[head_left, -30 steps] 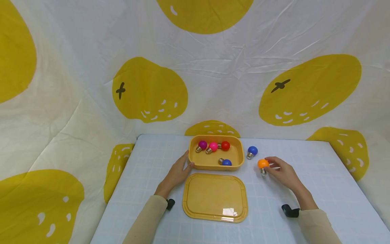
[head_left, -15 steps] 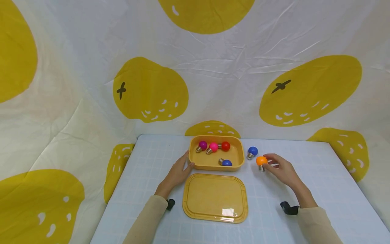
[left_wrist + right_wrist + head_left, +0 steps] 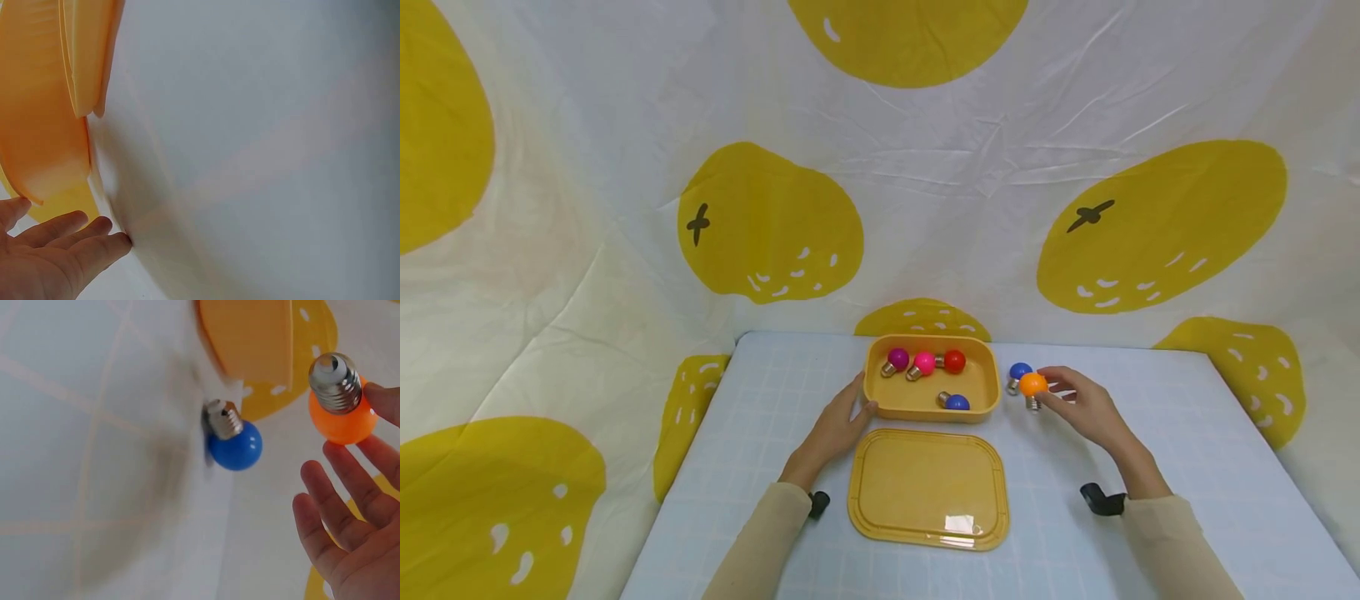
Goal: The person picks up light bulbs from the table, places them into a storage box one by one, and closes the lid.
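Plainly biggest is the backdrop [image 3: 947, 208], white cloth printed with large yellow fruit, rising behind the worktop [image 3: 1052, 517], whose pale blue cover carries a faint grid; two beige sleeves come in from the near edge, the left [image 3: 760, 546] and the right [image 3: 1180, 542], with the flat yellow lid [image 3: 928, 487] lying between them, and just beyond it stands the yellow box [image 3: 936, 414]; the left hand [image 3: 831, 429] is at the box's left side, thumb at its near corner, fingers [image 3: 103, 250] loosely extended and not wrapped round anything, while the right hand [image 3: 1086, 408] pinches the orange bulb [image 3: 1033, 383] between thumb and fingertips, the other fingers spread; that bulb is to the right of the box, raised off the worktop with its metal base downward, near the blue bulb [image 3: 1019, 372] that lies on the cover; inside the box, the purple bulb [image 3: 898, 359], pink bulb [image 3: 924, 362] and red bulb [image 3: 955, 361] lie in a row toward the far side, and a second blue bulb [image 3: 957, 402] lies by the near wall, its base pointing left
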Motion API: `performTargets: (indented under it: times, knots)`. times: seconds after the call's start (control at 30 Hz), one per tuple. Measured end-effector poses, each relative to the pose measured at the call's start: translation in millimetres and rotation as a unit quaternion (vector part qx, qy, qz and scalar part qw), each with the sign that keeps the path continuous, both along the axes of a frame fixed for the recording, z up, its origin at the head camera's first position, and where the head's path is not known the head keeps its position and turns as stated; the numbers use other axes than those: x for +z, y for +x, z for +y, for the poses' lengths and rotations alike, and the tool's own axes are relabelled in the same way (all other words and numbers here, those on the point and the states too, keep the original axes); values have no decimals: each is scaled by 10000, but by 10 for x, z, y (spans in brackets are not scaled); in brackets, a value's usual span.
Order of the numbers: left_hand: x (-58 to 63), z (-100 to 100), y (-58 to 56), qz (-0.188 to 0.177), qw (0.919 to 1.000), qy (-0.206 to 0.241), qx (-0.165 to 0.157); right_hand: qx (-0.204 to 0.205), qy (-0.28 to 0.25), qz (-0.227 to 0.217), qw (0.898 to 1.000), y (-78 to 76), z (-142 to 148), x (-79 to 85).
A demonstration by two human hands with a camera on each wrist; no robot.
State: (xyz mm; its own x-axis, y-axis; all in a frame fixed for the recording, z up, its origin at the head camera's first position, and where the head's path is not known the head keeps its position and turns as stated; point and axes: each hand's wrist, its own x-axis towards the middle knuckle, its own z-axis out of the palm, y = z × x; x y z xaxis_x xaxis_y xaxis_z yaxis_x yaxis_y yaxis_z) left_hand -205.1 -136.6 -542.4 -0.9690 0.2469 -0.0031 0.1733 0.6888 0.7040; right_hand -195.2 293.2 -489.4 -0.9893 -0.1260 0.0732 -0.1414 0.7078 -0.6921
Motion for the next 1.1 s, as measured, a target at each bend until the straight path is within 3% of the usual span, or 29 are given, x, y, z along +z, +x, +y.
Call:
performTargets:
  times: [1.1]
  knots:
    - [6, 0, 8, 45, 10000, 10, 5, 713, -349, 371, 9962, -437, -512, 159]
